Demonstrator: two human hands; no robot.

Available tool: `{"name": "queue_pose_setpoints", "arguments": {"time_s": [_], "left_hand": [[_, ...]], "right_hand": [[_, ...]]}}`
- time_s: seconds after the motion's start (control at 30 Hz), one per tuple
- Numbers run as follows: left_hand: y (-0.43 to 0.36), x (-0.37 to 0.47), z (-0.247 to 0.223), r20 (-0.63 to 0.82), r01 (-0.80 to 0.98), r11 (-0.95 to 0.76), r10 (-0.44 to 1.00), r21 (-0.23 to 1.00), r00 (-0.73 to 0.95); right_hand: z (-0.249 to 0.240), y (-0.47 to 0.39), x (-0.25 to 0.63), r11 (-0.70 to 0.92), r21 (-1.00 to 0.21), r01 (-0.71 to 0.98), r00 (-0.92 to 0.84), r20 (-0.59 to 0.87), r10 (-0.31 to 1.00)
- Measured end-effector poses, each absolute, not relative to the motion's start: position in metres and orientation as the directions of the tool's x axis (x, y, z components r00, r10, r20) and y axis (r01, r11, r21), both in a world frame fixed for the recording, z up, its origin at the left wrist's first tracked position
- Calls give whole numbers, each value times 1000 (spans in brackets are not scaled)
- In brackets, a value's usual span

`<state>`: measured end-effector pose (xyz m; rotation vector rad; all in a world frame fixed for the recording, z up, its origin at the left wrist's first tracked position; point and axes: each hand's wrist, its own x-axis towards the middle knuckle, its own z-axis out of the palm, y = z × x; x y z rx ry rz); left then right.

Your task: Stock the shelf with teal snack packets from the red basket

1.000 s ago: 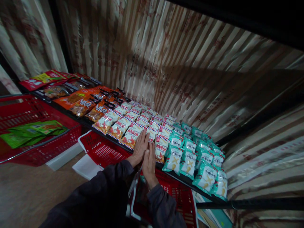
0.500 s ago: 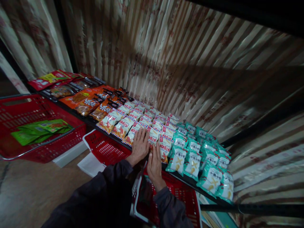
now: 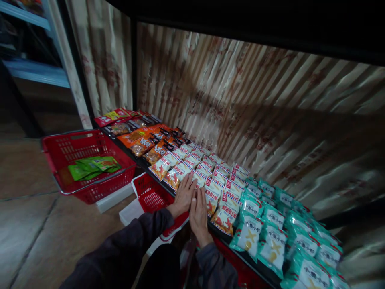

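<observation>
Several white snack bags (image 3: pixel 226 212) with red lettering and striped edges stand in rows on a dark shelf. My left hand (image 3: pixel 184 195) rests on a front-row bag, its fingers stretched out. Close beside it, my right hand (image 3: pixel 199 216) has its fingers extended upward against the front of the same part of the row. The two hands nearly meet at the fingertips and hide most of the bag beneath them. Teal snack bags (image 3: pixel 272 245) fill the shelf to the right. Orange snack bags (image 3: pixel 156 151) lie to the left.
A red basket (image 3: pixel 104 188) with green packets (image 3: pixel 95 165) stands on the left. Another red basket (image 3: pixel 152 194) sits below the shelf edge, near white boxes (image 3: pixel 116 198). Crinkled, striped sheeting (image 3: pixel 216 92) hangs behind the shelf. Red packets (image 3: pixel 116 116) lie at its far left end.
The view has swung left, showing more floor and the left basket. My right hand has shifted leftward along the front row, closer to my left hand, uncovering the bags to its right.
</observation>
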<state>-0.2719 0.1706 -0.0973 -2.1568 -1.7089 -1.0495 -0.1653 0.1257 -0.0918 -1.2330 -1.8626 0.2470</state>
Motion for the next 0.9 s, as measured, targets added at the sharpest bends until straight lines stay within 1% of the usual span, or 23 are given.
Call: {"name": "queue_pose_setpoints", "arguments": {"time_s": [0.07, 0.13, 0.23, 0.33, 0.43, 0.53, 0.7, 0.8, 0.9], "left_hand": [[173, -278, -96, 647, 909, -327, 757, 257, 90], [178, -288, -89, 675, 917, -306, 735, 257, 56], [188, -314, -73, 682, 942, -160, 725, 296, -91], [201, -347, -57, 632, 947, 0, 745, 322, -215], [213, -375, -52, 593, 948, 62, 767, 311, -244], [221, -389, -56, 559, 959, 19, 809, 284, -182], [224, -389, -69, 574, 972, -40, 812, 233, -104], [223, -387, -74, 603, 976, -57, 793, 212, -85], [224, -387, -73, 627, 975, -75, 776, 211, -76]], "right_hand": [[-92, 131, -172, 489, -590, 642, -138, 538, 831], [-92, 138, -177, 494, -594, 635, -141, 540, 830], [-87, 150, -186, 508, -557, 657, -152, 563, 813], [-74, 161, -202, 511, -447, 734, -212, 564, 798], [-57, 167, -223, 487, -295, 822, -301, 502, 811], [-47, 172, -244, 478, -210, 853, -362, 422, 831], [-49, 178, -260, 427, -186, 885, -348, 344, 872], [-51, 179, -261, 429, -174, 887, -358, 328, 874], [-48, 177, -255, 450, -174, 876, -368, 362, 856]]}}
